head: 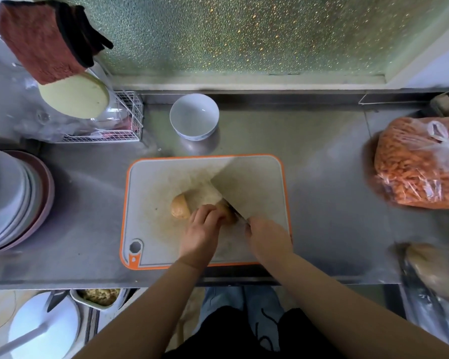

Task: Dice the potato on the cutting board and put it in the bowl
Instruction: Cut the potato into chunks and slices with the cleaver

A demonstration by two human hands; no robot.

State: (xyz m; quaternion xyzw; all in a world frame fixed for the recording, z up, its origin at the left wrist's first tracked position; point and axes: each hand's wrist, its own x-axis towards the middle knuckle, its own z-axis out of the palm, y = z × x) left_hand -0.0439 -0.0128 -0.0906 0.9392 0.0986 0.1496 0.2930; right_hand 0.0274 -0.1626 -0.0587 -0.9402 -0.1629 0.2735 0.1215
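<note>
A pale brown potato (180,209) lies on the white, orange-rimmed cutting board (151,203) in the middle of the steel counter. My left hand (201,230) presses down on the potato's right part with curled fingers. My right hand (267,239) grips the handle of a broad cleaver (246,187). The blurred blade slants up and away over the board, and its heel sits at the potato beside my left fingers. An empty white bowl (194,116) stands on the counter just behind the board.
A stack of plates (13,200) sits at the left edge. A wire dish rack (101,117) with a lid and a red cloth is at the back left. A bag of orange food (420,164) lies at the right. The counter's front edge runs just below the board.
</note>
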